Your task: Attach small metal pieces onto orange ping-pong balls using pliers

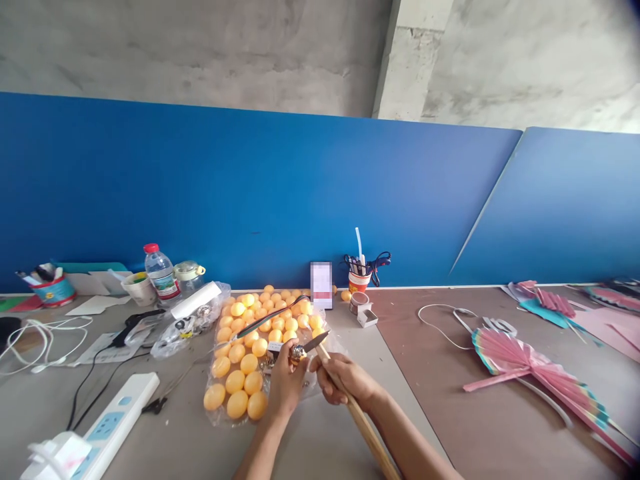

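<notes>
My left hand [287, 380] is closed around the shiny metallic handle of a knife [316, 341], whose short dark blade points up and to the right. My right hand [345, 380] grips a long wooden stick [367, 430] near its upper end; the stick slants down toward me between my forearms. The blade lies by the stick's upper tip, and I cannot tell if they touch. Just left of my hands, a clear plastic bag of orange ping-pong balls [237, 404] lies on the table, with a long dark rod [270, 317] across it.
A phone [321, 287] stands against the blue partition [250, 187], beside a paper cup of cables [359, 280] and a small open box [367, 318]. At left are a power strip [117, 420], a water bottle [163, 277] and cables. A pink paper fan [530, 363] lies right.
</notes>
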A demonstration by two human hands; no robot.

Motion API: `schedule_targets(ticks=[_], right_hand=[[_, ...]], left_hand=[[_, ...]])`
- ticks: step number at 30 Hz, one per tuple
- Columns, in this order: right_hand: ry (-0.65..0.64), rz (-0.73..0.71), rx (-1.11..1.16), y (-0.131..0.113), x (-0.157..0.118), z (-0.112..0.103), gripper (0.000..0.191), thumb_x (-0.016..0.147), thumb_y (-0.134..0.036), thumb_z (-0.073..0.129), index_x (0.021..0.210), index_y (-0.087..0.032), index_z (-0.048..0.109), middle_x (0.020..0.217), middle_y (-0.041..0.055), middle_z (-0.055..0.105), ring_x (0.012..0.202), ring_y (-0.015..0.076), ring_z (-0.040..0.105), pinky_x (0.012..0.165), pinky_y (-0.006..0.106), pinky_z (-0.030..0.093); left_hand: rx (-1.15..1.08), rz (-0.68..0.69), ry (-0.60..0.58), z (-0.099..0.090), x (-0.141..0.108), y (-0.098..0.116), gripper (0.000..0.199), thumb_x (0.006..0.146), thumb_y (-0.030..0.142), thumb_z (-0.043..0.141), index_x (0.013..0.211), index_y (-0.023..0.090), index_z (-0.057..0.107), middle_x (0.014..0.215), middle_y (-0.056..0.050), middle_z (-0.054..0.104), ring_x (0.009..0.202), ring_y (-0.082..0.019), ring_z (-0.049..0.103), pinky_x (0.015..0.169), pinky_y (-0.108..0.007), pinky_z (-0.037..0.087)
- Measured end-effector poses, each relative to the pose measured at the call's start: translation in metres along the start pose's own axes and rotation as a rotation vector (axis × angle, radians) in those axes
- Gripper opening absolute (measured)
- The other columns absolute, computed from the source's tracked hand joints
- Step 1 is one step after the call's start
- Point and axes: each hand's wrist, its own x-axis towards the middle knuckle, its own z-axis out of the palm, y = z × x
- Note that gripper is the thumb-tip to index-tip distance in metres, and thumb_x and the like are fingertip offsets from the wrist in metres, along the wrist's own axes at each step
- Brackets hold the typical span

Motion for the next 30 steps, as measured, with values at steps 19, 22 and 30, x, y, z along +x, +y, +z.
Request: schedule_targets(ticks=[19, 22, 30], right_hand=[[0.446, -0.041, -0.351, 0.001, 0.009, -0.013, 0.034, 0.079, -0.051, 0.065, 0.08, -0.02, 0.049, 0.055, -0.0095, 0.048, 0.037, 0.0043, 0.033, 0.04, 0.022, 0.023], [0.523, -0.026, -0.453, 0.012, 0.016, -0.02, 0.027, 0.079, -0.045, 0.062, 0.079, -0.021, 0.049, 0.055, -0.0089, 0.046, 0.04, 0.0068, 0.036, 0.042, 0.023, 0.026], [0.619, 0.02, -0.797, 0.019, 0.018, -0.028, 0.006, 0.078, -0.024, 0.057, 0.075, -0.022, 0.053, 0.061, -0.0017, 0.055, 0.065, 0.0177, 0.055, 0.06, 0.027, 0.036]], left_hand=[[-0.068, -0.002, 0.005, 0.001, 0.001, -0.012, 0.049, 0.077, 0.052, 0.065, 0.113, 0.02, 0.061, 0.098, -0.008, 0.074, 0.083, -0.026, 0.072, 0.079, -0.04, 0.056], [-0.116, -0.011, 0.017, 0.001, 0.001, -0.008, 0.049, 0.074, 0.055, 0.066, 0.108, 0.02, 0.061, 0.097, -0.008, 0.073, 0.075, -0.025, 0.073, 0.076, -0.039, 0.056], [-0.123, -0.074, 0.012, 0.0, 0.003, -0.005, 0.057, 0.073, 0.062, 0.062, 0.11, 0.019, 0.059, 0.079, -0.005, 0.071, 0.07, -0.025, 0.07, 0.075, -0.04, 0.054]])
